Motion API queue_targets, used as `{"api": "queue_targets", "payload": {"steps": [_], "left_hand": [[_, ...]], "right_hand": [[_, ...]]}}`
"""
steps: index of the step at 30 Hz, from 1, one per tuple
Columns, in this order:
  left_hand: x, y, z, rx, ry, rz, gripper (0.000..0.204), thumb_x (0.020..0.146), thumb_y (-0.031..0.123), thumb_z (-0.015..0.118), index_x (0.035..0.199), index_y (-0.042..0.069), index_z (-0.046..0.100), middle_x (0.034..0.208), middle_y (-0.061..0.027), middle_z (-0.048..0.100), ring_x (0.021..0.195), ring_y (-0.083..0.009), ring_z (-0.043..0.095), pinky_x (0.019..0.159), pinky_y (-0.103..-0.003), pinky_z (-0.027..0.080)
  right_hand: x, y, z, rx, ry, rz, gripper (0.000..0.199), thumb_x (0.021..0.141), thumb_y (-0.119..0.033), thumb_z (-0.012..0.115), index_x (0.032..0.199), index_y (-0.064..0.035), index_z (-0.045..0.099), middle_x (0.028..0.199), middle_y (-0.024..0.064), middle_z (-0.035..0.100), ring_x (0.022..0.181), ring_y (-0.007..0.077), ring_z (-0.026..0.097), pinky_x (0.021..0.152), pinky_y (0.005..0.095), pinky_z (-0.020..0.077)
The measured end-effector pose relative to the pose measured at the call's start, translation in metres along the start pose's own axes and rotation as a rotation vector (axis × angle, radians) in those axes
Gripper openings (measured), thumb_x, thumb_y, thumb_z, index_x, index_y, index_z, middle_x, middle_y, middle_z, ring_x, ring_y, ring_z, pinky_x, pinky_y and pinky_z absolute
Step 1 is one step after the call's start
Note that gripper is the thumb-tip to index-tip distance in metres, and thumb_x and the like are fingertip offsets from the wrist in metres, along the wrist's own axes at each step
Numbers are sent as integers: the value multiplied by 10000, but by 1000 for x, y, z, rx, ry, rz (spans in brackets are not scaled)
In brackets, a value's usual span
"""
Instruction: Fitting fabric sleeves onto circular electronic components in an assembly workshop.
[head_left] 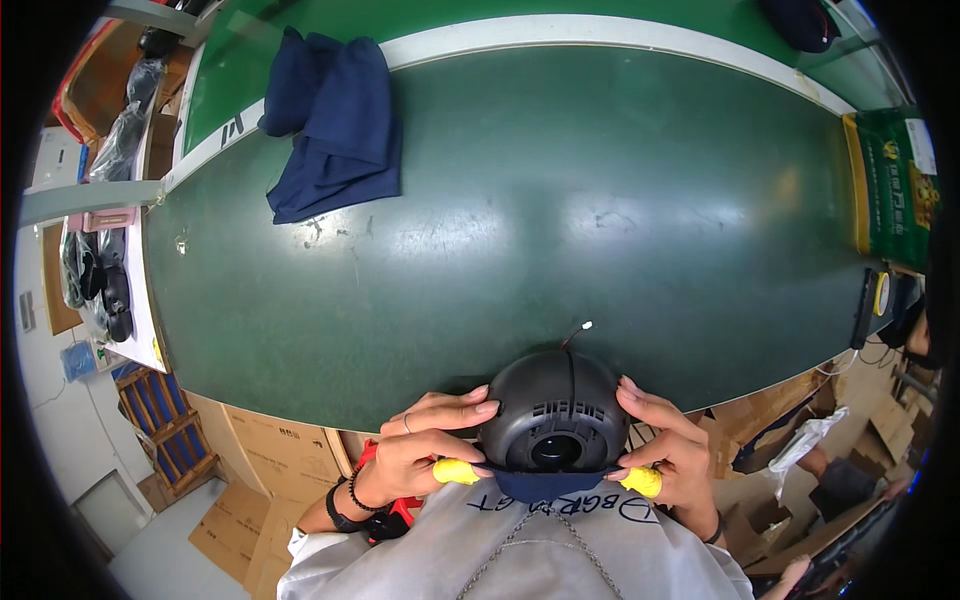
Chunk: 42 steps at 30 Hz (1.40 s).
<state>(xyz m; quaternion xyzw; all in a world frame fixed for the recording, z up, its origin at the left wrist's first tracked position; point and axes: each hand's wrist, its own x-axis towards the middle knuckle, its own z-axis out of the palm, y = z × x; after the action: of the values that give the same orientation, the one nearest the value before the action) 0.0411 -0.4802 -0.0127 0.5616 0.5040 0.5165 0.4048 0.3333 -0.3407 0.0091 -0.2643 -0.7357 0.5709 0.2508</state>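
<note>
Both hands clasp a dark grey domed housing at the near edge of the green table.

The left hand (425, 450) and right hand (670, 450) grip opposite sides of the housing (555, 415), yellow-wrapped thumbs beneath it; a folded navy cloth (335, 125) lies near the table's (600, 220) far left corner.

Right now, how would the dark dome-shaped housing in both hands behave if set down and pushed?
The dome-shaped housing looks like rigid moulded plastic, probably stiff. Its rounded shell could rock or roll. The thin wire on top seems easy to snag.
</note>
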Motion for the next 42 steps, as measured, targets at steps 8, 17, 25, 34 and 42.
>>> {"api": "queue_targets", "payload": {"steps": [8, 17, 25, 34, 42], "left_hand": [[12, -10, 10, -93, 99, -38, 250, 932, 174, 799, 997, 56, 588, 1252, -294, 689, 1236, -488, 645, 1060, -599, 511], [33, -10, 20, -220, 176, -112, 265, 1009, 188, 702, 1026, 32, 489, 1135, -290, 719, 1132, -414, 698, 1058, -612, 519], [46, -3, 19, -288, 235, -291, 262, 1009, 193, 705, 993, 31, 500, 1068, -270, 740, 1090, -391, 722, 1026, -594, 545], [52, 0, 14, -414, 198, -446, 206, 1017, 103, 674, 1001, 3, 494, 1106, -298, 726, 1119, -357, 721, 1125, -616, 467], [51, -2, 20, -477, 218, -414, 195, 1014, 106, 677, 1002, 9, 509, 1133, -282, 715, 1120, -329, 715, 1133, -585, 471]], "right_hand": [[9, 10, 4, 97, 152, 9, 299, 822, -142, 889, 878, -59, 608, 1257, 287, 704, 1218, 452, 672, 1083, 547, 498], [14, 10, 13, 153, 245, 111, 299, 915, -160, 817, 959, -74, 534, 1183, 271, 742, 1187, 397, 709, 1057, 513, 484], [17, 13, 24, 285, 389, 215, 264, 944, -126, 781, 949, -50, 527, 1104, 256, 762, 1120, 369, 737, 1036, 516, 521], [21, 9, 13, 330, 307, 257, 224, 918, -62, 794, 913, -15, 576, 1110, 257, 756, 1120, 382, 730, 1014, 509, 562], [20, 8, 27, 486, 462, 344, 173, 947, -25, 747, 926, -5, 577, 1110, 242, 754, 1132, 360, 725, 1030, 480, 555]]}}
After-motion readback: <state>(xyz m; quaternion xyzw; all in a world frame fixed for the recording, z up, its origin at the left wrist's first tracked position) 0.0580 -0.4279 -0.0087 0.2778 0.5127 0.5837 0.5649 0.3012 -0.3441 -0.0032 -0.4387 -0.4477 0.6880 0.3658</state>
